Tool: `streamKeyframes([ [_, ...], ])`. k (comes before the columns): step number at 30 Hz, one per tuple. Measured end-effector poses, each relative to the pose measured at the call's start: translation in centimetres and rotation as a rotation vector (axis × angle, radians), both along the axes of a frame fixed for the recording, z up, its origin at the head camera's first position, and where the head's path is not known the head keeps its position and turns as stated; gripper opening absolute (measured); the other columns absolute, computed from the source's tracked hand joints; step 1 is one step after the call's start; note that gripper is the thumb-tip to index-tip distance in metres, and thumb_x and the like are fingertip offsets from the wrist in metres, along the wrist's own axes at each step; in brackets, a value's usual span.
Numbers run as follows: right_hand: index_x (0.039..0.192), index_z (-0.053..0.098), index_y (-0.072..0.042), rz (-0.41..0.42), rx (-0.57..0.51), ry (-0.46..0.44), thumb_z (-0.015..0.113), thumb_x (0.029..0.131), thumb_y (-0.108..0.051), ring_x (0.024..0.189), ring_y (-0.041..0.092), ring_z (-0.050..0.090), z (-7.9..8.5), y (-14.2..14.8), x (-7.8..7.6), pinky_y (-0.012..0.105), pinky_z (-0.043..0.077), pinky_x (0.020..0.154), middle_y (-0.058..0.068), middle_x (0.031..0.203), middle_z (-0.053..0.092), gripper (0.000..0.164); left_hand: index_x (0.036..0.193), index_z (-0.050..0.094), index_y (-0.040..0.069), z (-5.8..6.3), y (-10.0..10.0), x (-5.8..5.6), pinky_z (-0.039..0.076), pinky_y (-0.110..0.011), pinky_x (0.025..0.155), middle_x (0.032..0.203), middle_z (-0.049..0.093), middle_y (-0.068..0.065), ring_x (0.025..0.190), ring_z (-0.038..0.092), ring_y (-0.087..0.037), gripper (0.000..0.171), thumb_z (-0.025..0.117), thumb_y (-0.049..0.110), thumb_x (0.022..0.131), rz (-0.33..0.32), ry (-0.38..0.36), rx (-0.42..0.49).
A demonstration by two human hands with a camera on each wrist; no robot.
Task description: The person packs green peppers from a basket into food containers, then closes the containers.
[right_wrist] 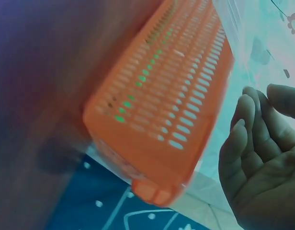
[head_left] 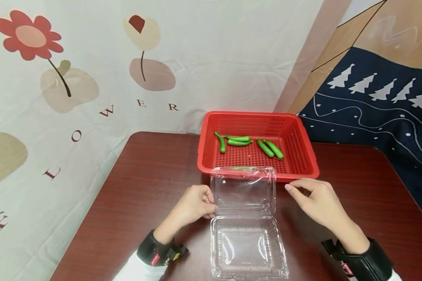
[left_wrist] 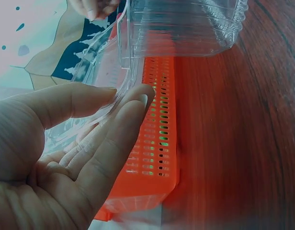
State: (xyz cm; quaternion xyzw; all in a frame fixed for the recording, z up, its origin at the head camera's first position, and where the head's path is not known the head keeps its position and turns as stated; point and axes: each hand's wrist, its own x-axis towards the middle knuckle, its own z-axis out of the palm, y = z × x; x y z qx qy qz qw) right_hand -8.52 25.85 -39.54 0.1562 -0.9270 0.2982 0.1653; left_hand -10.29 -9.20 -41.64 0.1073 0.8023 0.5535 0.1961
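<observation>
Clear plastic box [head_left: 244, 216] is sitting open at the near side of the bench [head_left: 158, 164], roughly mid-width, btwn the two hands. Its lid [head_left: 244, 191] is standing up on the far side of the hinge; its base [head_left: 249, 248] is opening upward on the person's side, w/ light glinting off the bottom.

L hand [head_left: 195, 205] is gripping the lid's L edge low down, near the hinge; its fingers [left_wrist: 128, 122] are pinching the thin rim btwn thumb & fingertips. R hand [head_left: 316, 199] is hovering to the R of the lid, apart from it, near the basket's front R corner; its fingers are curving loosely, w/ thumb & fingertips leaving only a narrow gap.

Just beyond the lid, a red basket [head_left: 297, 142] w/ slotted walls is resting on the bench. Lid's top is overlapping the basket's front rim in the head view; can't tell if they're touching. Inside, green peppers [head_left: 222, 144] (look like peppers, anyway) are lying on the basket floor: one alone at L, a pair mid, a pair to the R, plus a bit of green showing thru the lid.

Black wristbands [head_left: 154, 249] are circling both wrists above white sleeves [head_left: 140, 269]. Behind, a pale flower-print cloth [head_left: 214, 47] is hanging, w/ a dark blue panel [head_left: 337, 105] bearing white trees [head_left: 363, 84] at far R.
</observation>
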Motion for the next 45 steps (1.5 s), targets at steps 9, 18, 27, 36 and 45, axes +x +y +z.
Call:
streamKeyframes([
  [9,0.107,0.079,-0.009,0.028,0.041,0.009,0.081,0.089,-0.010,0.071,0.016,0.053,3.2,-0.3,-3.3,0.023,0.046,0.054,0.005,0.096,0.076,0.018,0.082,0.056,0.000,-0.2,-1.0,0.1,0.065,-0.051,0.061,0.066,0.070,-0.009,0.057,0.069,-0.019,0.019,0.072,-0.011,0.081,0.006,0.010,-0.017],
  [18,0.110,0.077,-0.007,0.069,0.069,-0.003,0.077,0.093,-0.012,0.073,0.019,0.055,4.3,-1.2,-6.6,0.030,0.049,0.060,0.007,0.100,0.076,0.018,0.082,0.055,0.000,-0.1,-1.4,0.1,0.065,-0.050,0.060,0.065,0.070,-0.010,0.057,0.070,-0.020,0.020,0.071,-0.012,0.080,0.022,-0.009,-0.017],
  [27,0.113,0.077,-0.004,0.039,0.131,-0.095,0.073,0.097,-0.018,0.083,0.027,0.060,5.4,-1.1,-9.9,0.038,0.050,0.065,0.013,0.102,0.075,0.022,0.083,0.055,0.000,0.0,-1.9,0.0,0.065,-0.051,0.060,0.065,0.069,-0.010,0.056,0.069,-0.020,0.019,0.070,-0.012,0.079,0.030,-0.012,-0.022],
  [36,0.113,0.077,-0.002,0.047,0.266,-0.226,0.069,0.098,-0.017,0.072,0.024,0.061,6.2,-0.1,-13.2,0.034,0.051,0.053,0.013,0.096,0.076,0.023,0.082,0.056,0.000,-0.2,-2.1,-0.2,0.065,-0.051,0.060,0.064,0.069,-0.009,0.056,0.070,-0.020,0.018,0.071,-0.011,0.080,0.025,-0.006,-0.033],
  [45,0.110,0.077,-0.001,0.112,0.473,-0.272,0.067,0.096,-0.012,0.086,0.029,0.063,6.8,-0.8,-16.9,0.048,0.057,0.072,0.012,0.096,0.075,0.021,0.082,0.056,-0.001,-0.3,-2.4,-0.2,0.065,-0.053,0.061,0.065,0.070,-0.010,0.056,0.070,-0.021,0.017,0.070,-0.011,0.081,0.032,-0.010,-0.028],
])
